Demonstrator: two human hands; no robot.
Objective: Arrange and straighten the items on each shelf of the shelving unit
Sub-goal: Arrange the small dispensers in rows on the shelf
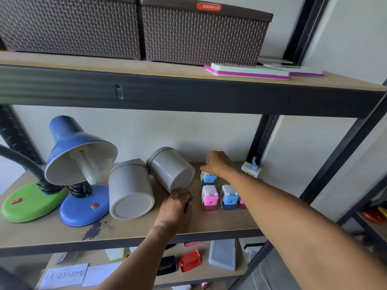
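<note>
Two grey canisters lie on their sides on the middle shelf. My left hand rests against the bottom rim of the right canister, fingers curled around its edge. The left canister lies beside it, its base facing me. My right hand reaches to the back and grips the top of a small blue sharpener. In front stand a pink sharpener and another blue sharpener; my right forearm partly hides a further pink one.
A blue desk lamp and a green lamp base fill the shelf's left side. A white and blue sharpener sits at the back right post. Two woven baskets and pink-edged flat boxes occupy the upper shelf. Assorted small items lie below.
</note>
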